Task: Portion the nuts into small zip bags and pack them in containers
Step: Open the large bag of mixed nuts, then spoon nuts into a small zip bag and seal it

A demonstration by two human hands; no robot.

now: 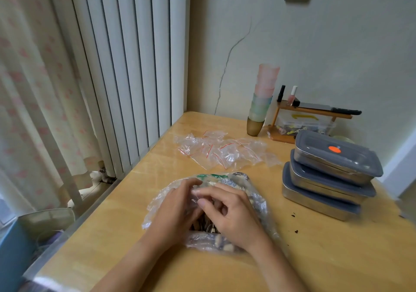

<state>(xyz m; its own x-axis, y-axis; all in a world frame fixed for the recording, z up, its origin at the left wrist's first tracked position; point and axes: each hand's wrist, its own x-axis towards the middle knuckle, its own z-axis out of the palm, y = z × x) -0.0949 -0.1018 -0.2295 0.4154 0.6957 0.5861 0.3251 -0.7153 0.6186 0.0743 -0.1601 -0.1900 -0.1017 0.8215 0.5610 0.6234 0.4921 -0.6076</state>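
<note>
A large clear plastic bag of nuts (pixel 227 180) lies on the wooden table (pixel 315 258) right in front of me, with green print near its far end. My left hand (pixel 177 208) and my right hand (pixel 234 213) both rest on top of it, fingers pinching the crumpled plastic near its middle. Dark and pale nuts (pixel 221 243) show through the plastic below my hands. Several empty small zip bags (pixel 225 151) with red seal lines lie in a loose pile farther back. Three steel containers (pixel 326 174) with grey lids are stacked at the right.
A stack of pastel cups (pixel 262 98) stands at the back by the wall. Beside it a small wooden rack (pixel 315 111) holds nail polish bottles and a knife. The table's left edge runs along a white radiator (pixel 126 66). Dark crumbs (pixel 296 231) dot the table.
</note>
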